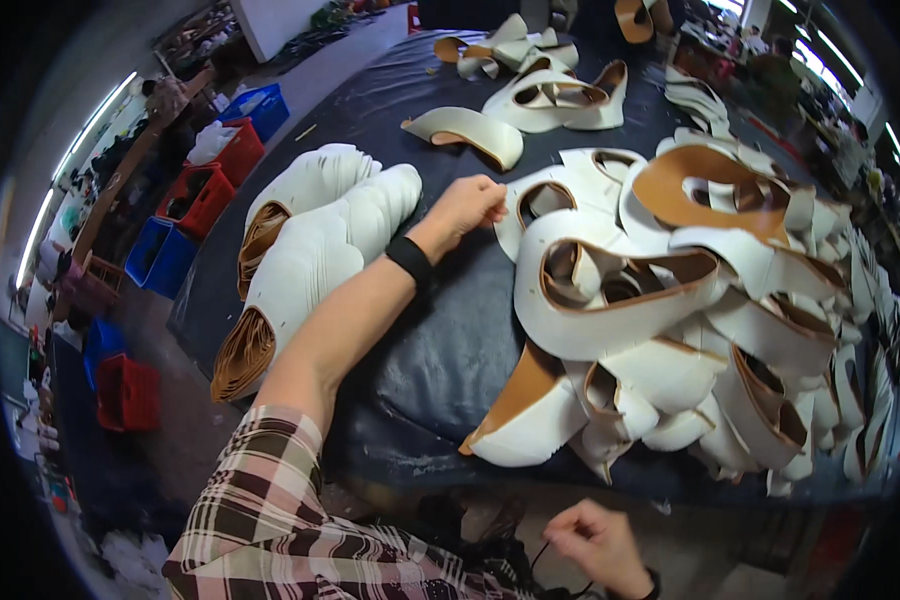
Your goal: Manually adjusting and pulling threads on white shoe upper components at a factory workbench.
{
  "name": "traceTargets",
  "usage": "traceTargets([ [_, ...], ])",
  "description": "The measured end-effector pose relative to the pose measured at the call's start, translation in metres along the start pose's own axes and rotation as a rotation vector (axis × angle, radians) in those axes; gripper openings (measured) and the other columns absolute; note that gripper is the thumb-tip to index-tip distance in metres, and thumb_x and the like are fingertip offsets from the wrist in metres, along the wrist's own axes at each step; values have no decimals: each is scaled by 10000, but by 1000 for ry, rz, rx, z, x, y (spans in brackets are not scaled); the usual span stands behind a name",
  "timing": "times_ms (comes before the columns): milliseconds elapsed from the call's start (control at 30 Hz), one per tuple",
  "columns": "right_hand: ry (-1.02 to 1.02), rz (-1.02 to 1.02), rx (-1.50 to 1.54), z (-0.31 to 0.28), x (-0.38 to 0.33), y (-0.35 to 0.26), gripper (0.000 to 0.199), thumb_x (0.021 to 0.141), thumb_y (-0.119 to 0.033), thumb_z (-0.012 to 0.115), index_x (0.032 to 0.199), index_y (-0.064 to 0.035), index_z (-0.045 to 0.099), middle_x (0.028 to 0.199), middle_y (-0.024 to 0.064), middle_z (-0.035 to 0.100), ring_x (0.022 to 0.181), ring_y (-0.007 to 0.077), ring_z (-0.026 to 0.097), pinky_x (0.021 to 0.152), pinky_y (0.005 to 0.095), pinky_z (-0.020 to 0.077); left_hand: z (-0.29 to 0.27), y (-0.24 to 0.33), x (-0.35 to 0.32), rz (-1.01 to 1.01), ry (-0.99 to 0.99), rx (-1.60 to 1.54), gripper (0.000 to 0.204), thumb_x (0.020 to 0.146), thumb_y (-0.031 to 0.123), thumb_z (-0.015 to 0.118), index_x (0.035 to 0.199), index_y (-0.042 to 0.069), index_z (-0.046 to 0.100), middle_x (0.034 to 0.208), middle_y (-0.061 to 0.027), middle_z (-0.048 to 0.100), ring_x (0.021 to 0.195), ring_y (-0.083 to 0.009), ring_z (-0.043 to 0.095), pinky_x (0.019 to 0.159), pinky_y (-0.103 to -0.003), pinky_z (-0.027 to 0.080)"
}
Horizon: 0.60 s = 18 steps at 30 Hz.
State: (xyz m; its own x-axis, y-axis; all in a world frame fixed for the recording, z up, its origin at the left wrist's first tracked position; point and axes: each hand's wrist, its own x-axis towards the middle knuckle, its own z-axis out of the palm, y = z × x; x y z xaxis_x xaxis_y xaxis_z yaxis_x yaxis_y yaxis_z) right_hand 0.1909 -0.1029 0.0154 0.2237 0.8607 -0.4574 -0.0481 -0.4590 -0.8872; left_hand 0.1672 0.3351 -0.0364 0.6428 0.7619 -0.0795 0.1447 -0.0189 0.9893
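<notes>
My left hand [465, 210] reaches over the dark table with its fingers curled closed, right at the edge of a white shoe upper [511, 222]. Whether that edge is between the fingertips is hidden. Low in front of me, off the table edge, my right hand [600, 545] is closed in a pinch, with a thin dark cord [536, 562] running down from its fingers. White uppers with tan linings lie heaped to the right; a large looped upper [560, 315] rests on top. Beside my left forearm lie two neatly nested stacks of uppers, a nearer stack [315, 262] and a farther stack [305, 183].
The table is covered in dark sheeting [420, 350]. Several loose uppers [470, 135] lie toward its far end. Along the left floor stand red crates [198, 200] and blue crates [160, 256]. Workbenches and people show at both far sides.
</notes>
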Motion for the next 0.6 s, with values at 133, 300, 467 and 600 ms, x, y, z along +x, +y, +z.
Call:
traceTargets([
  [133,100,-114,84,-14,2,-19,81,808,-21,675,827,8,602,783,54,661,686,58,567,619,203,456,-39,-22,6,-75,205,91,159,820,194,594,875,46,579,758,-44,596,618,-127,564,533,-266,475],
  [300,71,33,188,-5,-21,6,96,816,-43,690,822,-5,602,740,39,641,631,40,534,547,182,418,-36,-22,27,-65,309,169,164,806,169,604,900,43,557,750,-50,564,619,-146,546,526,-281,465],
  [467,288,-50,217,-20,-29,8,74,770,15,645,778,0,574,746,81,649,631,85,566,576,217,445,10,18,-27,217,84,356,223,879,170,576,1054,33,558,968,-40,604,902,-115,565,769,-254,460],
  [600,306,-197,402,-27,-22,9,80,841,-48,644,850,3,584,810,77,665,656,57,566,577,182,445,60,90,-82,543,-233,280,228,892,132,562,1081,5,574,1051,-68,618,964,-119,568,851,-259,450],
])
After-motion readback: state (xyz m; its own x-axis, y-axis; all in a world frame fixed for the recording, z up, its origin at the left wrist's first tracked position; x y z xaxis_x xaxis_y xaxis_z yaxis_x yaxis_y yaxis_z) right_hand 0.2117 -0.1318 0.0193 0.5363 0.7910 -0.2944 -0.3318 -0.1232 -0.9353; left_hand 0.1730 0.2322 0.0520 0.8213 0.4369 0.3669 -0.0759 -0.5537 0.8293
